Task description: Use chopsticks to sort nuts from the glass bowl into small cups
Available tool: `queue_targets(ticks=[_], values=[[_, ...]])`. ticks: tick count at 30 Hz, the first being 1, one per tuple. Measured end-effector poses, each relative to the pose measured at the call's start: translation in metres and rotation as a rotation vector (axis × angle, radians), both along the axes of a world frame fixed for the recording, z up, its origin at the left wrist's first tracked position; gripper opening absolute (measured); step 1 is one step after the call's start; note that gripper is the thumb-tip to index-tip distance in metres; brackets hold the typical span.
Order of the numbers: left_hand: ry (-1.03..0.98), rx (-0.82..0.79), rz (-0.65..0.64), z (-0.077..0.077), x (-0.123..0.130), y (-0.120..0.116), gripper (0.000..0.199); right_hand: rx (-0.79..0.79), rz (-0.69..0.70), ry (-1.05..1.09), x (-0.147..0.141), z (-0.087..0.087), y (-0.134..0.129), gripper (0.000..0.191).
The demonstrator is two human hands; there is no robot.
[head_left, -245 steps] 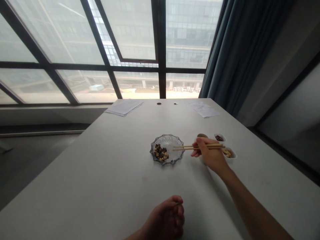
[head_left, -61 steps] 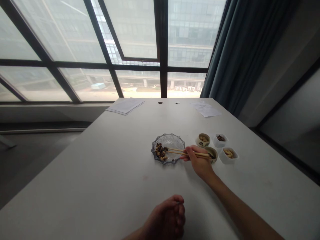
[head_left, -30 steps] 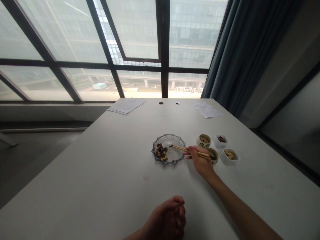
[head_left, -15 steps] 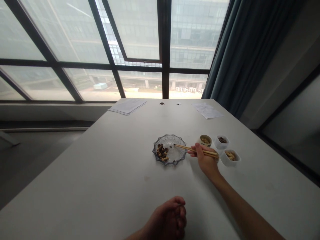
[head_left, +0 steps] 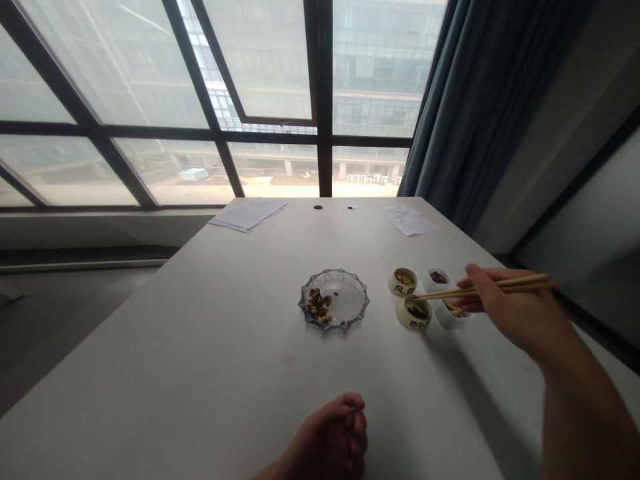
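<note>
And here's the right hand, out to the right of the cut-glass dish, pinched narrow around a pair of wooden chopsticks. The sticks converge toward the tips, which reach left and hang just over a round ceramic cup of dark morsels. Is anything caught between them? Too small to call from here. Nice technique on show: the grip sits along the middle of the sticks, with the tips level and close, and that's the way to keep a small, slippery piece from squirting loose. Farther right of the dish, a second round cup and two white square bowls crowd in beside the hand. Inside the dish, a small heap of dark and tan nuts lies toward the left. The left hand rests curled shut on the counter, well short of the dish.
</note>
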State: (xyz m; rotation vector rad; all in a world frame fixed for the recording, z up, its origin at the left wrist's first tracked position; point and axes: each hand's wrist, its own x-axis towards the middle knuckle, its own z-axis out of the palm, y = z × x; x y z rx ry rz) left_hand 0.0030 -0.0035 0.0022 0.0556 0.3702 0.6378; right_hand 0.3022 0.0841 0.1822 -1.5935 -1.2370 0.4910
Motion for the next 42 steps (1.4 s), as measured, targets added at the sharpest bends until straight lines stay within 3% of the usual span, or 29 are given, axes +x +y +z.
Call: queue_targets(ticks=[11,18,22,30,34,38,42], values=[[-0.026,0.017,-0.008,-0.005,0.0,0.001,0.015,-0.034,0.07,-0.033,-0.005,-0.009,0.007,0.033],[-0.026,0.033,-0.007,-0.005,0.0,0.001,0.014,-0.163,0.248,-0.103,-0.014,-0.013,0.008,0.028],[-0.026,0.038,-0.005,-0.005,0.0,0.001,0.014,-0.232,0.251,-0.127,-0.018,-0.008,0.006,0.029],[-0.03,0.033,-0.01,-0.005,0.0,0.002,0.016,-0.092,0.192,-0.145,-0.008,-0.004,0.003,0.032],[-0.025,0.029,-0.01,-0.004,-0.001,0.0,0.015,-0.001,0.11,-0.047,-0.021,-0.001,0.003,0.035],[-0.018,0.028,-0.002,-0.002,0.0,0.001,0.014,0.065,0.252,0.097,-0.052,-0.017,0.013,0.038],[-0.009,0.023,0.0,0.0,0.002,0.001,0.014,0.029,0.463,0.177,-0.081,-0.055,0.028,0.041]])
